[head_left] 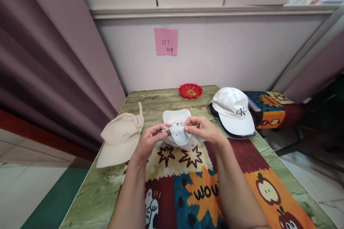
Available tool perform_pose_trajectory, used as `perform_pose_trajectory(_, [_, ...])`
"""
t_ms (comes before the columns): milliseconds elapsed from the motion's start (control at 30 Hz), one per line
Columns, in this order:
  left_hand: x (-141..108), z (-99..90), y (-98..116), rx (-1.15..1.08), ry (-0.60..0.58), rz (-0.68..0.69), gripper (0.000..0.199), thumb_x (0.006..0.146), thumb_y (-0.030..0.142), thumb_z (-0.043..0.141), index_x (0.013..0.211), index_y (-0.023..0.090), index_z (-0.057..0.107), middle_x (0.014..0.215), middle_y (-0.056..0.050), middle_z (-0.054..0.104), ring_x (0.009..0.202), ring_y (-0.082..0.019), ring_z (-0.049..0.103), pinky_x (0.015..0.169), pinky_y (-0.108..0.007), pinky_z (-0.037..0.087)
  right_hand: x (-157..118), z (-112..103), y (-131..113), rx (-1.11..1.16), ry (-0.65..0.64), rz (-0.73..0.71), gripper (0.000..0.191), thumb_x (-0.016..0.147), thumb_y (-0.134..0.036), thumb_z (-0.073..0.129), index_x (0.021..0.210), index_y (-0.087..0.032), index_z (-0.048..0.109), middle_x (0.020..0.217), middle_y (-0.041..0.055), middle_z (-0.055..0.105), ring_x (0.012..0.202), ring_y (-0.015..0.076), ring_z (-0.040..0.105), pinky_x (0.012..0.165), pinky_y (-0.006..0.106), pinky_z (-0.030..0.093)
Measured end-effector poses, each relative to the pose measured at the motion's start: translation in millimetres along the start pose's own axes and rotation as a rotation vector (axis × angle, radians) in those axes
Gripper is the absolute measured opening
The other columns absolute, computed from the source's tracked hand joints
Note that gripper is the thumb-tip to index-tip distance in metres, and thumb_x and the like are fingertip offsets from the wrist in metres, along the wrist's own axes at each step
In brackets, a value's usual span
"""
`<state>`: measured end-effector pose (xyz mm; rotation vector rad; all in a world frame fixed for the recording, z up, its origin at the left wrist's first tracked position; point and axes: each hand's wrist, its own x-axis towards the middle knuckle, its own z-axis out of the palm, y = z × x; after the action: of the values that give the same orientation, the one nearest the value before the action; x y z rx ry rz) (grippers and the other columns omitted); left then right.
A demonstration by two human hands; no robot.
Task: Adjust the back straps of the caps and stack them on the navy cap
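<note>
A white baseball cap (176, 115) lies at the middle of the table, its brim pointing away from me and its back opening toward me. My left hand (153, 136) pinches the left part of the cap's back strap, where a brown patch shows by the fingertips. On the other side, my right hand (201, 128) pinches the strap's right part between thumb and fingers. The strap runs between both hands above the opening. Left of my hands rests a beige cap (120, 136) with a three-stripe logo and a loose strap end sticking up.
A white cap (231, 105) with dark letters sits on a dark cap (215, 112) at the right. Farther back stands a red scalloped dish (190, 91). A colourful patterned cloth (188, 186) covers part of the wooden-look table (88, 200). A pink note (166, 42) hangs on the wall.
</note>
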<state>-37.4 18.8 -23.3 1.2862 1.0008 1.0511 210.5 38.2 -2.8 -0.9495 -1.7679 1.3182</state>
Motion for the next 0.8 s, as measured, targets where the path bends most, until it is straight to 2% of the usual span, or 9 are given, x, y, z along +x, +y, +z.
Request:
perform_pose_trajectory(300, [0, 1.6, 0, -0.037, 0.036, 0.008, 0.017, 0.071, 0.031, 0.078, 0.076, 0.017, 0.070, 0.110, -0.009, 0.072, 0.097, -0.024, 0.064, 0.082, -0.031, 0.046, 0, 6, -9, -0.102, 0.008, -0.012, 0.030, 0.082, -0.047, 0.070, 0.083, -0.016, 0.071, 0.080, 0.0026, 0.067, 0.075, 0.0155, 0.056, 0.065, 0.024, 0.040])
perform_pose_trajectory(500, [-1, -2.1, 1, 0.075, -0.038, 0.020, 0.019, 0.077, 0.035, 0.073, 0.081, 0.017, 0.069, 0.110, -0.009, 0.071, 0.101, -0.026, 0.063, 0.085, -0.032, 0.046, 0, 11, -11, -0.178, 0.038, -0.015, 0.023, 0.081, -0.039, 0.069, 0.075, -0.016, 0.069, 0.070, -0.0001, 0.062, 0.066, 0.0124, 0.050, 0.058, 0.022, 0.036])
perform_pose_trajectory(633, [-2, -4.3, 3, 0.087, -0.033, 0.022, 0.019, 0.077, 0.035, 0.073, 0.078, 0.017, 0.067, 0.110, -0.009, 0.070, 0.100, -0.026, 0.063, 0.086, -0.032, 0.046, -2, 11, -13, -0.293, 0.061, -0.023, 0.015, 0.081, -0.031, 0.067, 0.077, -0.017, 0.071, 0.068, -0.0014, 0.061, 0.062, 0.0111, 0.047, 0.055, 0.022, 0.033])
perform_pose_trajectory(733, [-3, -7.1, 4, 0.112, -0.030, 0.047, 0.020, 0.082, 0.038, 0.070, 0.084, 0.018, 0.070, 0.115, -0.009, 0.070, 0.108, -0.027, 0.062, 0.092, -0.033, 0.045, -3, 6, -14, -0.206, 0.038, -0.043, 0.018, 0.083, -0.035, 0.067, 0.083, -0.017, 0.073, 0.077, 0.0016, 0.068, 0.071, 0.0147, 0.058, 0.063, 0.024, 0.042])
perform_pose_trajectory(800, [-2, -10.8, 3, 0.153, -0.009, 0.081, 0.028, 0.088, 0.044, 0.061, 0.092, 0.019, 0.073, 0.116, -0.011, 0.070, 0.115, -0.028, 0.059, 0.099, -0.035, 0.042, -4, -1, -11, -0.098, 0.088, -0.077, 0.026, 0.089, -0.040, 0.062, 0.092, -0.018, 0.075, 0.087, 0.0048, 0.073, 0.084, 0.0189, 0.065, 0.075, 0.028, 0.048])
